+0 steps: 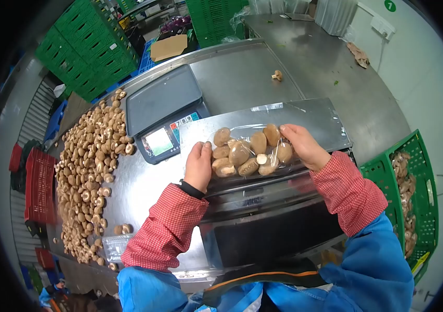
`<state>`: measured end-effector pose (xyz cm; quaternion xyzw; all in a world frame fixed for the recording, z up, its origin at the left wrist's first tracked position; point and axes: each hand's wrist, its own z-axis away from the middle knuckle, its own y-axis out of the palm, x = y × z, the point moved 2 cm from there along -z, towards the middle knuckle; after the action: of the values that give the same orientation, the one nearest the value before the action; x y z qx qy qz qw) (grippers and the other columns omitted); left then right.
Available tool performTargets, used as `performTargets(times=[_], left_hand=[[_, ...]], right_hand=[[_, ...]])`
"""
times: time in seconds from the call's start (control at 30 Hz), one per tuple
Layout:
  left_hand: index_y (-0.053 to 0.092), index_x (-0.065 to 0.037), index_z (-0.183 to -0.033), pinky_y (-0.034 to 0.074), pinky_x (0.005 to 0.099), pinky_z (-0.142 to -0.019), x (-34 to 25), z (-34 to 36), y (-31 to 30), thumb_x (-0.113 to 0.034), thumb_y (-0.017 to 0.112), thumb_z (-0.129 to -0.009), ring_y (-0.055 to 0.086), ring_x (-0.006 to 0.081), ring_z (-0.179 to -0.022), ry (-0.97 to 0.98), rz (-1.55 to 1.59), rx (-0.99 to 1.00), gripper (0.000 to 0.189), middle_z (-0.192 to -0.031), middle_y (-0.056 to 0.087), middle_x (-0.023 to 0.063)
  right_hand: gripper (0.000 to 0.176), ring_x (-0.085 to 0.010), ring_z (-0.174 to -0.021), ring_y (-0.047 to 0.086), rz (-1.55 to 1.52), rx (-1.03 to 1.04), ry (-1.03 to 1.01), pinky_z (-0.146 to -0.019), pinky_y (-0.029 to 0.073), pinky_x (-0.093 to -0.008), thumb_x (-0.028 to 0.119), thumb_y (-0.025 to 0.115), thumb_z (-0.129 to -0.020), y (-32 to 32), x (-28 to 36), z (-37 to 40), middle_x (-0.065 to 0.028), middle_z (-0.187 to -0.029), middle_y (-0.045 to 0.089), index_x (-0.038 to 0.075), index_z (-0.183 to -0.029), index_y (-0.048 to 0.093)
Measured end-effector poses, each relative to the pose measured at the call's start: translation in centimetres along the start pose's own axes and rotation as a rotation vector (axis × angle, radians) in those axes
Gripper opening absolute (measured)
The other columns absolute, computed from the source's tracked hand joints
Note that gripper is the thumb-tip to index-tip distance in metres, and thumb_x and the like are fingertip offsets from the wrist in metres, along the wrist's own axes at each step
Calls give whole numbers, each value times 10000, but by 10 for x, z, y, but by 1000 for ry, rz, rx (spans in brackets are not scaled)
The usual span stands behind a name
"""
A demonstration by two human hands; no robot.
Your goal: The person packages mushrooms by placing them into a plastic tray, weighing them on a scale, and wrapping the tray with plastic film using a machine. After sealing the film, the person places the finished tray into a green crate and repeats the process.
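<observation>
Between my two hands is a tray of brown mushrooms (pixel 239 153) covered in clear plastic film. My left hand (pixel 198 165) grips its left end, the thumb at the upper edge. At the right end, my right hand (pixel 304 146) is closed on the tray with the thumb on top. The pack is over the front part of a metal wrapping machine (pixel 310 115). Just left of it stands a digital scale (pixel 164 136) with a grey platform, lit display and coloured keys.
Loose mushrooms (pixel 83 182) lie in a large heap on the steel table at left, near clear plastic trays (pixel 116 246). A green crate (pixel 423 182) at right holds packed mushrooms. Green crates (pixel 86 47) are stacked behind; a single mushroom (pixel 277 76) lies farther back.
</observation>
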<state>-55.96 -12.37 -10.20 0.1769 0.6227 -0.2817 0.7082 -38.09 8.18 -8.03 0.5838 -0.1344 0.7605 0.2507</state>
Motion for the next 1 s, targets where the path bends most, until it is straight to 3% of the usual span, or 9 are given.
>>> performTargets(times=[0.2, 0.3, 0.47, 0.63, 0.7, 0.8, 0.87, 0.93, 1.0], left_hand=[[494, -14, -842, 394, 260, -595, -41, 138, -5, -182, 438, -988, 433, 89, -661, -63, -62, 67, 230, -705, 470, 16], [514, -21, -881, 392, 231, -624, 13, 197, -9, -178, 433, -995, 415, 61, -705, -116, -12, 53, 211, -736, 468, -8], [514, -8, -805, 397, 267, -567, 71, 211, -4, -175, 507, -963, 418, 76, -637, -34, -330, -100, 231, -668, 496, 17], [510, -28, -756, 347, 220, -490, 98, 216, -5, -174, 562, -950, 403, 36, -580, -60, -144, -225, 248, -630, 474, -33], [524, -29, -757, 362, 233, -491, 94, 222, -8, -172, 567, -944, 419, 48, -574, -165, -83, -232, 239, -633, 491, -30], [593, -10, -791, 428, 266, -570, 108, 238, -15, -230, 611, -901, 514, 82, -647, -343, -206, -179, 247, -668, 579, 25], [610, -3, -877, 460, 317, -630, 111, 243, -10, -288, 597, -905, 537, 123, -673, -183, -325, -235, 286, -688, 593, 69], [599, -2, -908, 461, 333, -645, 121, 241, -8, -272, 543, -931, 539, 144, -676, -246, -164, -266, 277, -703, 584, 81], [592, -2, -931, 456, 318, -637, 127, 237, -7, -252, 521, -939, 543, 135, -687, -38, -217, -322, 260, -738, 588, 83]], right_hand=[[257, -95, -765, 506, 344, -28, -248, -703, 446, -265, 197, 444, -979, 5, -4, 113, -32, -815, 571, -21, -974, 580], [230, -113, -769, 525, 280, -41, -141, -721, 453, -273, 159, 456, -970, 14, -35, 169, -71, -809, 588, -37, -1012, 568], [206, -347, -769, 637, 570, -138, -107, -641, 490, -336, 167, 535, -923, 8, -93, 181, -213, -832, 616, 19, -1060, 573], [177, -40, -706, 535, -48, -144, 56, -613, 420, -196, 7, 548, -887, -28, -107, 176, 4, -796, 610, -35, -1055, 586], [176, -98, -664, 555, 20, -249, -63, -605, 424, -235, 77, 573, -891, -33, -105, 177, -50, -788, 636, -28, -1028, 610], [191, -293, -689, 561, 723, -242, -198, -626, 440, -386, 195, 612, -858, -22, -97, 192, -141, -762, 577, 6, -830, 606], [245, -371, -759, 539, 995, -272, -378, -647, 428, -481, 227, 612, -838, -7, -96, 200, -152, -732, 516, 30, -713, 537], [231, -356, -688, 548, 831, -330, -249, -608, 425, -439, 210, 568, -872, -8, -108, 197, -174, -706, 531, 16, -750, 539], [246, -147, -582, 467, 256, -320, 4, -530, 378, -307, 188, 481, -948, -6, -112, 196, -61, -626, 453, 7, -783, 511]])
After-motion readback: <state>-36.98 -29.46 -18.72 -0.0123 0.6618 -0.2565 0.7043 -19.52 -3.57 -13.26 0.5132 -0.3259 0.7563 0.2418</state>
